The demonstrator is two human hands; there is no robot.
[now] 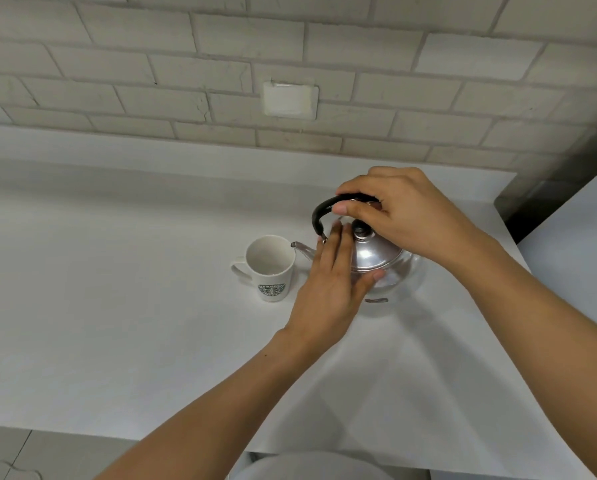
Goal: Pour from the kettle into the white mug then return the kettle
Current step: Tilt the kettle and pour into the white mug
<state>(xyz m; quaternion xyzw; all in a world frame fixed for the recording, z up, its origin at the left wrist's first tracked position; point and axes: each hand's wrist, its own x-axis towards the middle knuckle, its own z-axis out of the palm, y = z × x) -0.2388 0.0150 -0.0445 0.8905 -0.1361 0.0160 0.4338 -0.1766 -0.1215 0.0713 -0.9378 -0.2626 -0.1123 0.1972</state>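
A glass kettle [399, 277] with a shiny metal lid, black knob and black arched handle stands on the white counter [117, 306]. Its thin spout points left, with the tip right beside the rim of the white mug [271, 268]. The mug stands upright with its handle to the left and a green logo on its front; it looks empty. My right hand [404, 216] is closed around the top of the kettle's handle. My left hand [331, 282] lies flat against the kettle's left side and lid, fingers extended, covering part of the spout's base.
A white brick wall with a blank cover plate [290, 98] backs the counter. At the far right, past a dark gap [519, 209], a second white surface [577, 251] begins. The counter's front edge runs along the bottom, with tiled floor [30, 455] below.
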